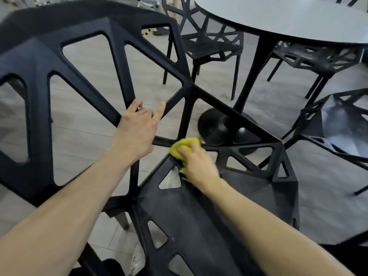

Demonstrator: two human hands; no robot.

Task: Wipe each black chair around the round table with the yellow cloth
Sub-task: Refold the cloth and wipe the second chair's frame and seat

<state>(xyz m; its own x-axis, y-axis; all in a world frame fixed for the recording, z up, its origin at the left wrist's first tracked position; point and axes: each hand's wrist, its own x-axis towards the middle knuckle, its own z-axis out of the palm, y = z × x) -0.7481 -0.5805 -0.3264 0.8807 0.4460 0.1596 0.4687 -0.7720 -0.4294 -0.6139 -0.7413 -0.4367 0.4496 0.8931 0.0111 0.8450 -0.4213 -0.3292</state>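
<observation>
Bunched yellow cloth (184, 148) gripped by right hand (196, 163) on black lattice chair (199, 216); left hand (139, 130) gripping backrest strut.

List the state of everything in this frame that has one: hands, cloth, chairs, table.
left hand: gripping the near chair's backrest strut
right hand: pressing bunched cloth on the seat's rear edge
yellow cloth: crumpled, held
near chair: upright
round table: upright

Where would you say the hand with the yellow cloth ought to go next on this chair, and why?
Probably forward along the seat's rim. The right hand presses the yellow cloth at the seat's back corner, where it meets the backrest, and the left hand steadies the near chair by a backrest strut. The rest of the seat lies ahead.
</observation>
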